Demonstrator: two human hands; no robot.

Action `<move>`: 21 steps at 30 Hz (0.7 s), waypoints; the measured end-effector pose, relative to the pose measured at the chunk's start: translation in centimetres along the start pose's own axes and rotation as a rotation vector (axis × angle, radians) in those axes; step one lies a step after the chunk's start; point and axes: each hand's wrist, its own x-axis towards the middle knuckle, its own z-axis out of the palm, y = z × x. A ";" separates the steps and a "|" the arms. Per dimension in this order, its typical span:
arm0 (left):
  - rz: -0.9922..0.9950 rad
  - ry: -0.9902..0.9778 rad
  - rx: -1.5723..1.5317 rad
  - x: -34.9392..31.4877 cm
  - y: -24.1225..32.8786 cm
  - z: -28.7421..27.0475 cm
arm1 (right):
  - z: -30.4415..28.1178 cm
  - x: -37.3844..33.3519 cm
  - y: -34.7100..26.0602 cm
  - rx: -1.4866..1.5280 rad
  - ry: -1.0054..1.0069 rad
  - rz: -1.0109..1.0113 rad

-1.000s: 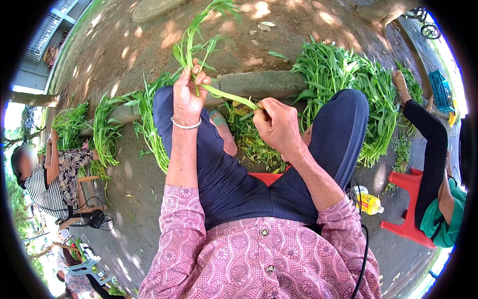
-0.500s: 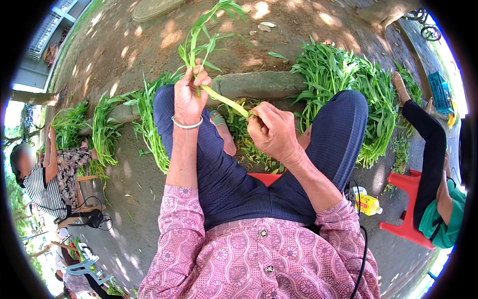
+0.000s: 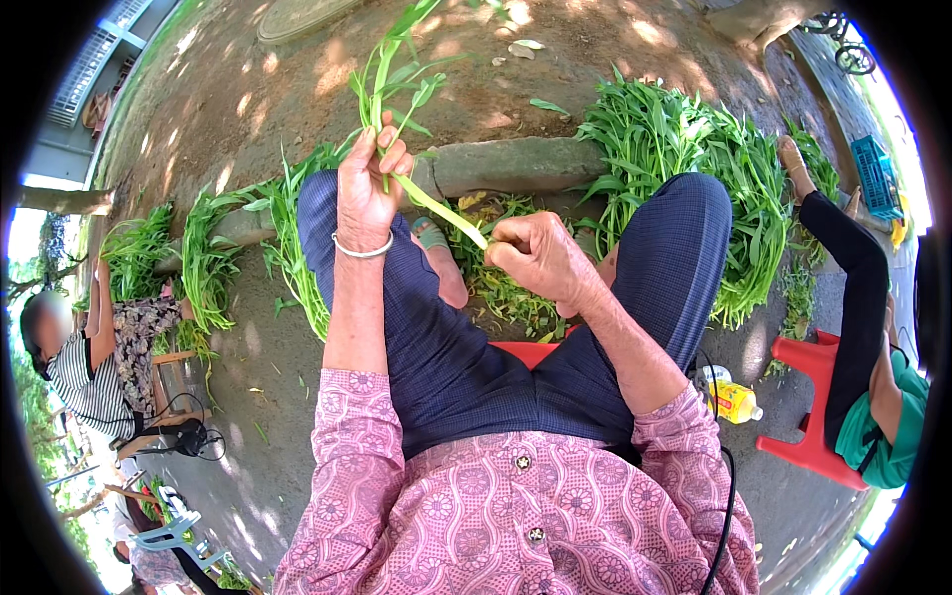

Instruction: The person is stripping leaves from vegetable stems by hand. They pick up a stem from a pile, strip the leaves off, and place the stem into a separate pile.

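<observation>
My left hand [image 3: 374,183] is closed round a leafy green stalk [image 3: 441,206], probably water spinach, raised above my left knee. The stalk's leaves stick up past my fingers, and its pale thick end slants down to the right. At that end my right hand [image 3: 538,256] is closed in a pinch, thumb against bent fingers; what is between them is hidden. A big heap of the same greens [image 3: 684,159] lies beyond my right knee. A smaller bunch [image 3: 297,238] rests beside my left knee. Trimmed leaves and scraps [image 3: 511,283] litter the ground between my feet.
A stone kerb [image 3: 516,167] runs across beyond my knees. At my right lie a yellow-labelled bottle [image 3: 734,402] and a red stool [image 3: 818,397] with a person in green on it. A blue crate [image 3: 877,178] stands farther right. Another person [image 3: 94,367] sits left near more greens [image 3: 206,258].
My right hand has shifted slightly down, and its fingers have drawn closer together by the stalk's end. My left hand still grips the stalk, nearly in place.
</observation>
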 end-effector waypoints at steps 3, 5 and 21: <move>0.024 0.060 -0.040 -0.1 -0.1 0.0 | 0.5 0.1 0.0 -0.082 0.263 -0.138; 0.049 0.075 -0.085 -0.1 -0.4 0.1 | 1.0 0.3 -0.7 -0.104 0.460 -0.200; 0.102 0.068 -0.295 -0.2 0.0 1.1 | -2.7 0.7 2.1 -0.400 0.525 -0.282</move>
